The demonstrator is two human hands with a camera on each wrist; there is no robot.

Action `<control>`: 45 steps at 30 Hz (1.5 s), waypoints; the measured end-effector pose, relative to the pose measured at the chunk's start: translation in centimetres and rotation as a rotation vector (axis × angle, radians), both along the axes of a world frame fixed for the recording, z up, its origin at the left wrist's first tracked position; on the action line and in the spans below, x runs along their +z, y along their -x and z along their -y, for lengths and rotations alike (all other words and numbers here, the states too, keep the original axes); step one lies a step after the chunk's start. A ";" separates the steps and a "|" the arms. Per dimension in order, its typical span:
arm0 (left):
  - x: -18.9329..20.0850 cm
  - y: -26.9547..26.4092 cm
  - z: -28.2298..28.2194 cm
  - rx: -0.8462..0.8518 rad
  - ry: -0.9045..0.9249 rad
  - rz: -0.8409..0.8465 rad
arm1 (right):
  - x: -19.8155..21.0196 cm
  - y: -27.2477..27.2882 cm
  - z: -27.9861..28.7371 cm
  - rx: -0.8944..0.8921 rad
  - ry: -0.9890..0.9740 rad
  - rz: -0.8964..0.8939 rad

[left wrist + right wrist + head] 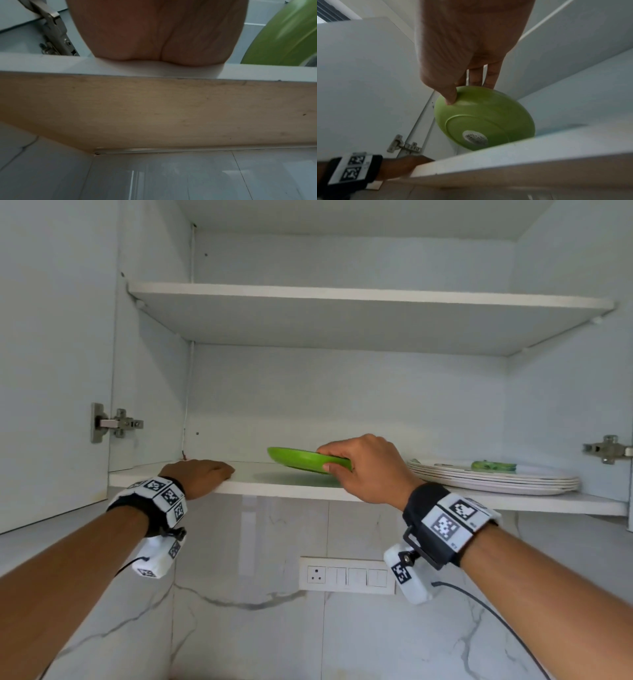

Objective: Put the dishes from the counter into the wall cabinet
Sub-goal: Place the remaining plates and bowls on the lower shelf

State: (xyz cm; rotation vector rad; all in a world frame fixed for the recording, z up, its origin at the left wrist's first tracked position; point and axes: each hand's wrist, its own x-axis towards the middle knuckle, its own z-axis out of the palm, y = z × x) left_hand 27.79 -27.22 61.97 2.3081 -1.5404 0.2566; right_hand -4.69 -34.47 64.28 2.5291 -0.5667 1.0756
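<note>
- The right hand [467, 44] grips a green plate [484, 119] by its rim, thumb pressed on the underside and fingers [492, 75] behind the far edge.
- The plate shows its underside, with a raised ring and a round grey label [475, 138].
- It hangs above the shelf [539, 152], its lower part hidden behind the shelf's front edge.
- The left hand [406, 166], with a marker band [351, 167] on its wrist, rests on that edge.
- A metal hinge [402, 144] sits on the door [359, 81] at left.

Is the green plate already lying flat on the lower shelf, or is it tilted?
Tilted. The right hand holds the green plate by its near rim, above its shadow on the lower shelf.
</note>
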 end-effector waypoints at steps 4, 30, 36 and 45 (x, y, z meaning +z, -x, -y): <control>0.0 0.4 -0.1 -0.012 0.017 0.001 | -1.1 -3.4 0.7 -0.067 -0.043 -0.059; -1.0 -0.7 0.6 -0.043 0.210 0.180 | -3.4 -13.9 2.2 -0.203 -0.126 0.211; -1.3 -1.1 0.8 -0.063 0.240 0.191 | -0.9 -15.1 2.8 -0.398 -0.471 -0.175; -1.4 -1.1 0.8 -0.074 0.266 0.226 | -1.4 -15.1 3.3 -0.390 -0.465 -0.138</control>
